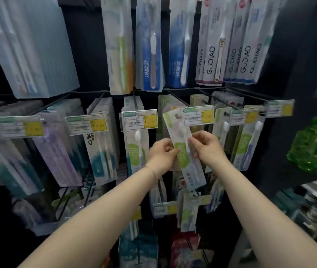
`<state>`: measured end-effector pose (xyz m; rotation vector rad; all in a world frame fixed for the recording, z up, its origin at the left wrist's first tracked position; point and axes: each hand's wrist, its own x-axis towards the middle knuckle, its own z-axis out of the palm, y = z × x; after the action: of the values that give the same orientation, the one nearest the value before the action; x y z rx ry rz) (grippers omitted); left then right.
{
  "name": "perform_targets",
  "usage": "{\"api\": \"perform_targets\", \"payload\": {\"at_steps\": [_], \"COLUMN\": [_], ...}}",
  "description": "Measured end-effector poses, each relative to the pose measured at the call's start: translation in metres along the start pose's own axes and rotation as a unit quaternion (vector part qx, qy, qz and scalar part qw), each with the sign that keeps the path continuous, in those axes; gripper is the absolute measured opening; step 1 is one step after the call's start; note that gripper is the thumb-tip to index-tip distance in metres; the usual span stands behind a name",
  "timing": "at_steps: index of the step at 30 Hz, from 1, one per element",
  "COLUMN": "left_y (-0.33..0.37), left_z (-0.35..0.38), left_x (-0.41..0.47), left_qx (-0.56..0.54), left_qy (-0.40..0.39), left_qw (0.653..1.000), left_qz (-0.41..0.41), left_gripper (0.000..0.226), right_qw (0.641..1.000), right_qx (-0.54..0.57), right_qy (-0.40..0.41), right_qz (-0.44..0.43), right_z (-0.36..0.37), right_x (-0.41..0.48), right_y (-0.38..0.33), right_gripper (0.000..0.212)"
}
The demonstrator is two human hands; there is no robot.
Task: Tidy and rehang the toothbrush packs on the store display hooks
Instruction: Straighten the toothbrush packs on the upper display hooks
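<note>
A toothbrush pack with a green label and a white brush sits tilted in front of the middle row of hooks, its top leaning left. My left hand pinches its left edge. My right hand pinches its right edge at about the same height. The pack's hang hole is near a price tag at the tip of a display hook; whether the hole is on the hook I cannot tell. More packs of the same kind hang on the hook to the left.
Rows of hanging toothbrush packs fill the dark display: blue and white packs and GUDIAO packs above, others left and below. Yellow price tags stick out at hook tips. Green bottles stand on a shelf at right.
</note>
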<state>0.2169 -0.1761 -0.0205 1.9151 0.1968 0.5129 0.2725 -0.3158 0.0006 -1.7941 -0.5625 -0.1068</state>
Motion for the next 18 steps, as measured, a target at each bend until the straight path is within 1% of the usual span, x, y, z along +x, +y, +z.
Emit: {"api": "perform_targets", "payload": {"at_steps": [2, 7, 10, 13, 15, 18], "left_y": [-0.002, 0.003, 0.007, 0.01, 0.011, 0.011], "left_z": [0.001, -0.001, -0.001, -0.002, -0.004, -0.005], "left_x": [0.002, 0.006, 0.006, 0.007, 0.007, 0.006], "left_qx": [0.005, -0.01, 0.008, 0.039, 0.048, 0.052], "left_qy": [0.001, -0.007, -0.026, -0.023, -0.025, -0.016], "left_qw": [1.0, 1.0, 0.999, 0.998, 0.998, 0.998], "left_qz": [0.004, 0.029, 0.026, 0.035, 0.038, 0.022], "left_gripper": [0.002, 0.01, 0.001, 0.011, 0.015, 0.017], "right_qw": [1.0, 0.999, 0.999, 0.999, 0.998, 0.997], "right_qx": [-0.022, -0.017, -0.011, 0.009, 0.013, 0.005], "right_qy": [0.007, 0.036, 0.042, 0.047, 0.053, 0.07], "right_qz": [-0.003, -0.017, 0.001, 0.018, 0.016, 0.012], "right_z": [0.002, 0.003, 0.002, 0.003, 0.005, 0.007], "right_x": [0.002, 0.01, 0.008, 0.006, 0.007, 0.007], "right_y": [0.003, 0.002, 0.006, 0.011, 0.011, 0.012], "right_gripper": [0.008, 0.008, 0.012, 0.011, 0.009, 0.012]}}
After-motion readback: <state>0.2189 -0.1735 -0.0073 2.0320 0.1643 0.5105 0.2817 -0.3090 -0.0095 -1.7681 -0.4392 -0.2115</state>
